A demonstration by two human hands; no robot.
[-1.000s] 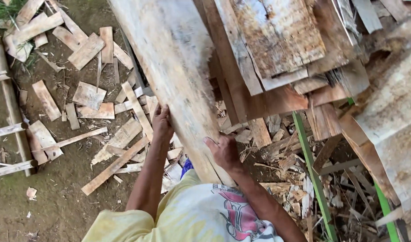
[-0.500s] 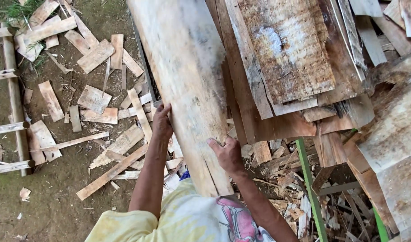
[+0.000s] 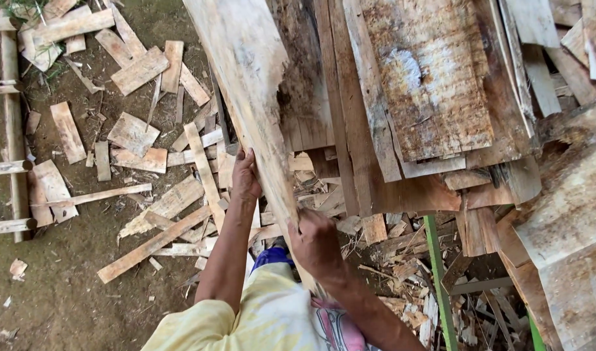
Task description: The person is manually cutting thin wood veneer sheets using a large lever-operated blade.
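Observation:
A long, pale, rough wooden plank (image 3: 249,84) runs from the top of the view down toward my body, tilted on edge. My left hand (image 3: 244,177) presses against its left side with fingers pointing up. My right hand (image 3: 315,242) grips its lower right edge, fingers curled around it. Both forearms reach up from my yellow shirt (image 3: 259,318) at the bottom.
A stack of weathered brown boards (image 3: 428,97) fills the upper right. Scrap offcuts (image 3: 135,140) litter the dirt ground at left. Bamboo poles (image 3: 12,130) lie along the left edge. A green metal frame bar (image 3: 437,279) stands at lower right among wood chips.
The plank has rotated and come up on its edge, showing a narrower face. Both hands keep hold, shifted slightly along it.

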